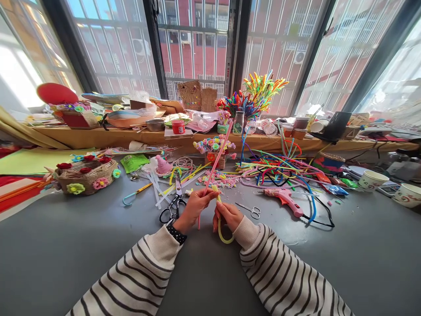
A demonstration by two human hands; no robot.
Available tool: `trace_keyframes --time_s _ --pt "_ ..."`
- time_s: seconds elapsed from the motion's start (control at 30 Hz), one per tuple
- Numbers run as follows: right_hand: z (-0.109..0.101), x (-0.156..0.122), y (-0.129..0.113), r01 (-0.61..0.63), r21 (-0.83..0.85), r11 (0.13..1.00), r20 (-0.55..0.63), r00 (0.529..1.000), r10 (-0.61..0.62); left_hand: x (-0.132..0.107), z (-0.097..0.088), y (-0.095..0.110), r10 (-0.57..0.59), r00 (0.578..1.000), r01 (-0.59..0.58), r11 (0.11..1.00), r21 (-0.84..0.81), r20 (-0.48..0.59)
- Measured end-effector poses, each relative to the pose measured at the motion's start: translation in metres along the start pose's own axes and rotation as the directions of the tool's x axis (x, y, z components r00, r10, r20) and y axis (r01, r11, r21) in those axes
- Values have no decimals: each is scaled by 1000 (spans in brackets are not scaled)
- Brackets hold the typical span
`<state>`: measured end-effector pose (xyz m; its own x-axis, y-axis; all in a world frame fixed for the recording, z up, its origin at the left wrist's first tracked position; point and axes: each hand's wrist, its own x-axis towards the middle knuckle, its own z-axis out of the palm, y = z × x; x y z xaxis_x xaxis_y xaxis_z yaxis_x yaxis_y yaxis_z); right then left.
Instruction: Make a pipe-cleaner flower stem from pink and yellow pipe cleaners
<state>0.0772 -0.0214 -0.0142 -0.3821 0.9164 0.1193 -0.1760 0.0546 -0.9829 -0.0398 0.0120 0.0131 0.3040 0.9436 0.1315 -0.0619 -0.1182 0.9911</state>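
My left hand [194, 208] pinches a long pink pipe cleaner [217, 160] that slants up and away towards the window. My right hand [230, 216] is closed on a yellow pipe cleaner [221, 232] that loops down below the fingers; its upper end meets the pink one at my left fingertips. Both hands hover over the grey table [66, 254], sleeves striped. Black-handled scissors [173, 206] lie just left of my left hand. Small silver scissors [251, 211] lie right of my right hand.
A pink glue gun [285, 199] with a black cord lies to the right, beside a heap of coloured pipe cleaners [279, 169]. A woven basket with flowers [86, 174] stands at left. Paper cups [372, 180] sit far right. The window ledge [108, 137] is crowded with craft goods.
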Motion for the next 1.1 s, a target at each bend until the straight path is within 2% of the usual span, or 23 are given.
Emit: trace_keyframes --time_s 0.17,0.27,0.4,0.53,0.7,0.87,0.97,1.1 --pt "0 0 1 16 -52 999 34 999 -14 -1 0 3 -3 999 2 1000 30 33" --pt "0 0 1 -18 -63 998 42 999 21 -1 0 3 8 998 -11 999 51 57" --pt "-2 0 1 -57 -70 996 -22 998 56 0 1 0 40 996 -47 995 85 82" --pt "-5 1 1 -63 -62 996 -82 995 58 0 1 -1 61 997 -66 991 114 50" --pt "-6 4 -2 -123 5 992 -120 985 122 3 -4 -3 56 995 -53 998 37 -88" --pt "-10 6 -6 -131 95 987 -125 982 142 5 -10 -3 88 967 -84 996 26 -237" --pt "-13 7 -13 -224 164 961 -139 959 248 7 -13 -2 137 946 -138 990 15 -294" --pt "-18 9 -18 -355 295 887 -172 893 415 8 -12 0 120 930 -141 989 -36 -347"
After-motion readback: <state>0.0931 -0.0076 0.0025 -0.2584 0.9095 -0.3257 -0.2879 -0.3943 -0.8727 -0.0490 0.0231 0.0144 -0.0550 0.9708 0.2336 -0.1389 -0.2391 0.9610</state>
